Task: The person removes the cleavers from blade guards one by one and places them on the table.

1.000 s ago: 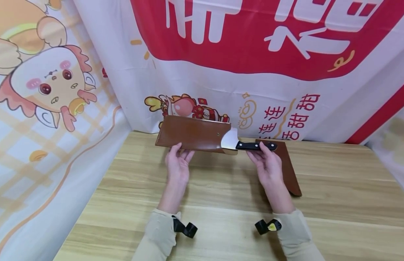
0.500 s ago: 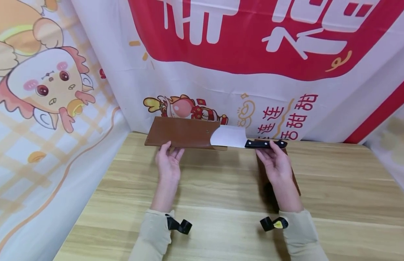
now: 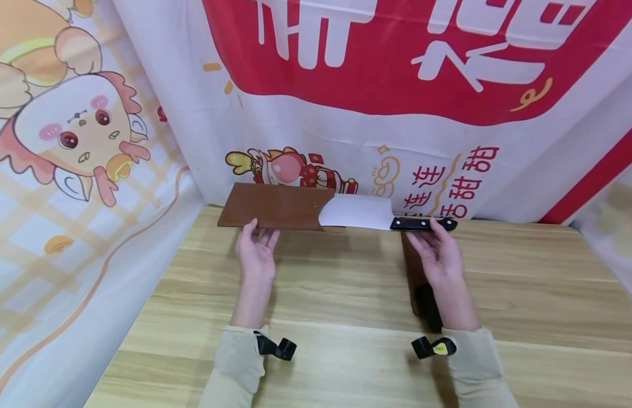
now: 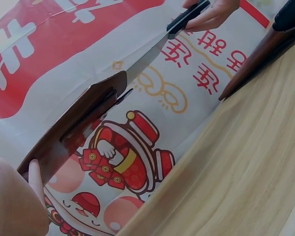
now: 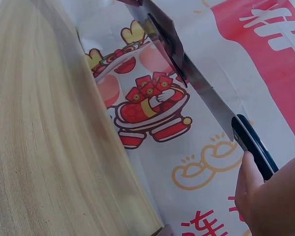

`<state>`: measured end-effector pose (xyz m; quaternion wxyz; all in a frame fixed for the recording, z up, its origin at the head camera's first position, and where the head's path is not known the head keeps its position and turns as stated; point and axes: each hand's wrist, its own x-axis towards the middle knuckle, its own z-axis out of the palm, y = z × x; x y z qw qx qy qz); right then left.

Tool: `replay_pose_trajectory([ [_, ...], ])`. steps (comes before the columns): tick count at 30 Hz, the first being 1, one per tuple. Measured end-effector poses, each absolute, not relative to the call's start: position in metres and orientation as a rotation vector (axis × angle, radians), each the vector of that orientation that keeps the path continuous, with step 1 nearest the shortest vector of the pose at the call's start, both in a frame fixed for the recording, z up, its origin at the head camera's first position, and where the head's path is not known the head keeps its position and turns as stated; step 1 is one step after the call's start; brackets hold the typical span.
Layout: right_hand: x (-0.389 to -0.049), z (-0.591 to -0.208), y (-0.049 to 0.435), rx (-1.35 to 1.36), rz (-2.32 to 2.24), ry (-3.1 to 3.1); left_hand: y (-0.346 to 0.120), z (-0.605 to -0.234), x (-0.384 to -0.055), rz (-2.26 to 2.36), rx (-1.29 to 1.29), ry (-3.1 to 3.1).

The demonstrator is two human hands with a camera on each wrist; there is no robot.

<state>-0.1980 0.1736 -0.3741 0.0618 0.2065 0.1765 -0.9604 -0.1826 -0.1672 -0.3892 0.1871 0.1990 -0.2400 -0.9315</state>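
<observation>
Above the table's far edge, a cleaver (image 3: 357,211) with a bright blade and a black riveted handle (image 3: 411,223) sits partly inside a brown leather sheath (image 3: 275,205). My left hand (image 3: 257,258) pinches the sheath's lower edge, thumb on the near face and fingers beneath. At the other end, my right hand (image 3: 440,255) grips the cleaver's handle between thumb and fingers. A broad stretch of blade shows between sheath and handle; its front part is hidden in the leather. In the right wrist view, the blade (image 5: 209,93) appears nearly edge-on, running out of the sheath (image 5: 162,37).
On the wooden table (image 3: 341,289), a second brown sheath (image 3: 412,266) with a black piece (image 3: 428,306) at its near end lies partly under my right forearm. A printed cloth (image 3: 316,130) hangs right behind the table, and another (image 3: 142,187) along the left.
My hands have moved apart, the left going left with the sheath, the right going right with the cleaver. Much more of the blade now shows outside the sheath.
</observation>
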Motion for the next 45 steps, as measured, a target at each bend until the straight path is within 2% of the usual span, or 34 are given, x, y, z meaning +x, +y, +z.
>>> replay_pose_trajectory([
  [45, -0.2, -0.373, 0.192, 0.718, -2.934, 0.373, -0.191, -0.395, -0.185, -2.596, 0.633, -0.599],
])
